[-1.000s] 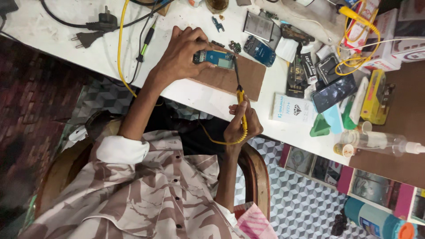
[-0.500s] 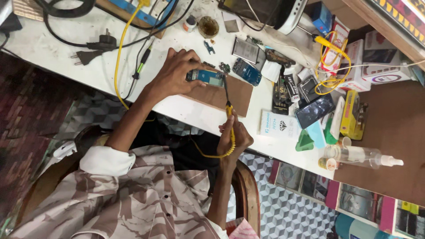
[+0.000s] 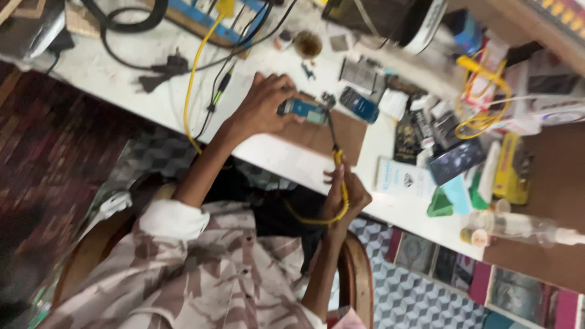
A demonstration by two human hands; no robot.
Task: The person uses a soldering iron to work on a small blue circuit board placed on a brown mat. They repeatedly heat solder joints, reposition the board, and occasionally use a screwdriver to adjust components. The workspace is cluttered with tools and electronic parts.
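Seated person at a cluttered white workbench (image 3: 122,91), soldering a small circuit board.

A brown work mat (image 3: 332,131) lies at the bench's front edge, likely to shield the surface from heat. On it the left hand (image 3: 262,106) presses down a blue circuit board (image 3: 303,110), fingers closed over its near end so it cannot slide. The right hand (image 3: 341,195) is wrapped around a soldering iron (image 3: 334,146) with a yellow grip, held low so the tip reaches the board's edge; its yellow cord (image 3: 304,218) loops below the wrist.
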